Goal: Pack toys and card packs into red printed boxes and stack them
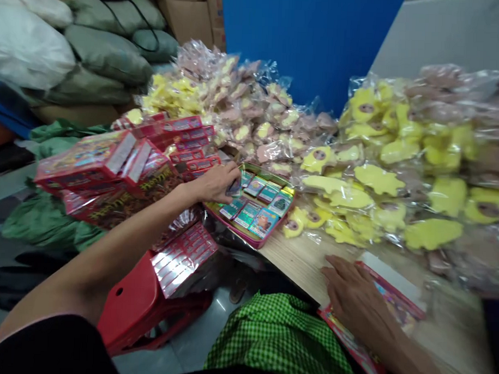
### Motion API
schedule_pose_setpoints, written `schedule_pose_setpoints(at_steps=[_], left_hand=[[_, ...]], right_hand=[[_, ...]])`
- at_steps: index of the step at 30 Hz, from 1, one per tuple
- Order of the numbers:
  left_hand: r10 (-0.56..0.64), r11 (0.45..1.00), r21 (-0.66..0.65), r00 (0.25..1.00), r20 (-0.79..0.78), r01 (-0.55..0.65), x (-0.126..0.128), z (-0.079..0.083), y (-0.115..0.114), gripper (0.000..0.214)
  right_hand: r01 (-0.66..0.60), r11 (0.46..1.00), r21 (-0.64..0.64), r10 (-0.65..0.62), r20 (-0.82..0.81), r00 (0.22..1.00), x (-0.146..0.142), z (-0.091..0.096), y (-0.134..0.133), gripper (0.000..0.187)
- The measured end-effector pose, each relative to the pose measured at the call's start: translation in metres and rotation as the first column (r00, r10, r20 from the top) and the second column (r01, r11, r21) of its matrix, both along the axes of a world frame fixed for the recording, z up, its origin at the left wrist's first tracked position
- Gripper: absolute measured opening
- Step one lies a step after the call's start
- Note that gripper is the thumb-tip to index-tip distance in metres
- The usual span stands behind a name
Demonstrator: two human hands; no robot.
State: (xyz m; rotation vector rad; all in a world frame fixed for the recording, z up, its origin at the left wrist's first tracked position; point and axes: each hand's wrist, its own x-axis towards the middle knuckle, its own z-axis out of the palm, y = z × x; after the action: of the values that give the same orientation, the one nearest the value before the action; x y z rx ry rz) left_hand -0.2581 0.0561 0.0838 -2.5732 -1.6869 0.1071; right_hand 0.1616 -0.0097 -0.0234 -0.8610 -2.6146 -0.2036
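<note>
Card box (259, 243): we find it just right of the frame's centre, at the left end of the tabletop (298, 265).
Relation to the left grip: the left hand (219, 181) is the nearer; we note its fingers at the box's upper-left rim, the cards spreading from there towards the right and lower right.
Box axis: the outline is close to square; we judge the slightly longer sides to run from upper left down to lower right.
Box facing: open side up, with cards (264, 223) laid face up in slanting rows.
Left grip: we see thumb and fingers pinching a held card (234, 187) over the box's upper-left part.
Held card: partly covered and blurred; we cannot tell its long axis or whether there is more than one.
Right hand: well apart from the card box, at lower right, the right hand (352, 291) lies palm down across a flat red box (395, 308), fingers stretched towards upper left.
Flat red box: long axis slanting; we record a white flap (388, 273) along its upper-right side.
</note>
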Motion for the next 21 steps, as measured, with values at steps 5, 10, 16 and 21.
schedule_pose_setpoints(at_steps=[5, 10, 16, 21], left_hand=[[-0.352, 0.915, -0.089, 0.886, 0.3, 0.394, 0.122, -0.011, -0.039, 0.047], [-0.524, 0.789, -0.202, 0.808, 0.27, 0.58, 0.209, -0.06, -0.041, 0.035], [-0.328, 0.868, -0.258, 0.879, 0.346, 0.425, 0.156, -0.022, -0.007, 0.012], [0.362, 0.923, -0.15, 0.932, 0.026, -0.354, 0.078, 0.004, 0.05, 0.021]], right_hand=[[0.022, 1.0, -0.003, -0.022, -0.016, 1.0, 0.044, 0.006, -0.002, 0.029], [-0.08, 0.993, 0.09, 0.088, -0.081, 0.993, 0.061, -0.004, 0.015, 0.024], [-0.043, 0.996, 0.084, 0.047, -0.051, 0.998, 0.066, -0.021, 0.015, 0.027], [-0.032, 0.993, 0.115, 0.04, -0.066, 0.997, 0.064, -0.021, 0.016, 0.03]])
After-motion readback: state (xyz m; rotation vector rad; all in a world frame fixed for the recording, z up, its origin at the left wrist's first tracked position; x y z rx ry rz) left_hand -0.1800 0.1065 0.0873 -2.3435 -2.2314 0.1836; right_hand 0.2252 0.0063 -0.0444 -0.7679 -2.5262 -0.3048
